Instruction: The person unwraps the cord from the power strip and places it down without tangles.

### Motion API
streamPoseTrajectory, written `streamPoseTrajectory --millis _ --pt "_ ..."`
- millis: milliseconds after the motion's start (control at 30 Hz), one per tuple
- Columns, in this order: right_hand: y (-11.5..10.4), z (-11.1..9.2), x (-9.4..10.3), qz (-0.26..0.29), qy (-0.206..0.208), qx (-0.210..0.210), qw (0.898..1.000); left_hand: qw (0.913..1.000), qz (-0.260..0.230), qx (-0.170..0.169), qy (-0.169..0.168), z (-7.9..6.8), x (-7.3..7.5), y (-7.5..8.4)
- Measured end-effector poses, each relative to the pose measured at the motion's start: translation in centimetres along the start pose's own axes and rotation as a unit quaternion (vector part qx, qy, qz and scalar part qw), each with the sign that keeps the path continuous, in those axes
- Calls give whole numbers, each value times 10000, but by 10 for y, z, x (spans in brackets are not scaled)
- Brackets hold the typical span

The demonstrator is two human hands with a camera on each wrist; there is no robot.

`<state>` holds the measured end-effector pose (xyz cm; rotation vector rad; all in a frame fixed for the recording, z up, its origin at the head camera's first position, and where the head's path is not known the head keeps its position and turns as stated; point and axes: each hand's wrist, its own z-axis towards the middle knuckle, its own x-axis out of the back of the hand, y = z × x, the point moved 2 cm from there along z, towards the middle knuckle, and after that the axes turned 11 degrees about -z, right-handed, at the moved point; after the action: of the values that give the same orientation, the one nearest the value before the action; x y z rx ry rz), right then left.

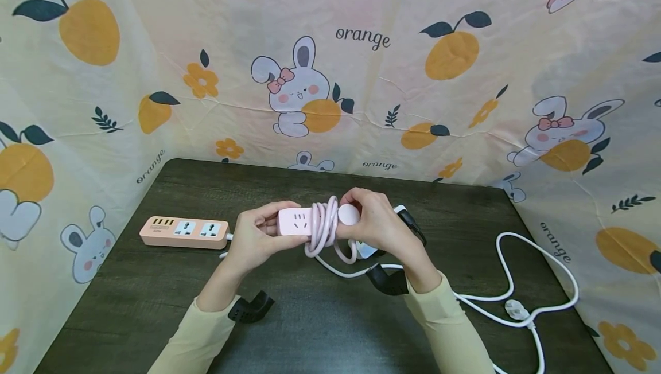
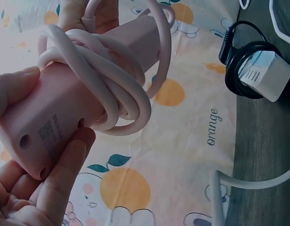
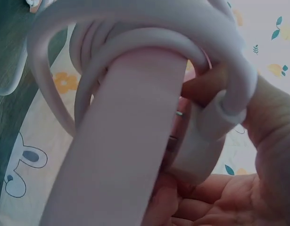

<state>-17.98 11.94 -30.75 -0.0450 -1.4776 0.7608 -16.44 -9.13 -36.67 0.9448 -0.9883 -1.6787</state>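
Note:
A pink power strip (image 1: 294,222) is held up over the dark table, its socket face toward the head camera. My left hand (image 1: 258,232) grips one end of it, thumb and fingers around the sides. The left wrist view shows its underside (image 2: 50,113), with screw holes and a printed label. The strip's thick pink cord (image 1: 323,226) wraps in several loops around its middle. At the other end, my right hand (image 1: 376,220) pinches the cord's round plug (image 1: 349,214). Metal prongs on this plug (image 3: 199,153) face the strip's side in the right wrist view.
A peach power strip (image 1: 181,233) with a white cord lies on the table (image 1: 299,328) at left. Behind my right hand is a white adapter (image 2: 272,75) with a coiled black cable (image 2: 234,70). A long white cable (image 1: 560,305) loops at right. Printed cloth (image 1: 372,87) hangs behind.

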Motion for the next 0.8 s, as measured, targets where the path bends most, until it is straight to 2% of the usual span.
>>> streamPoseTrajectory --millis 167,300,467,600,700,800 --pt "1 0 0 32 -31 121 9999 9999 129 -84 -33 0 0 1" --pt "2 -2 0 -110 252 303 9992 9999 129 -105 -10 1 1 -1" --pt "4 -7 1 49 623 236 9978 9999 81 -130 -62 4 1 -3" --pt "5 -13 7 359 1340 359 9897 9997 150 -65 161 4 5 -4" --pt "3 -21 6 382 2006 684 9765 9992 147 -7 379 4 9 -5" --pt "0 -33 -3 411 2565 882 9616 9984 92 -32 565 5 11 -5"
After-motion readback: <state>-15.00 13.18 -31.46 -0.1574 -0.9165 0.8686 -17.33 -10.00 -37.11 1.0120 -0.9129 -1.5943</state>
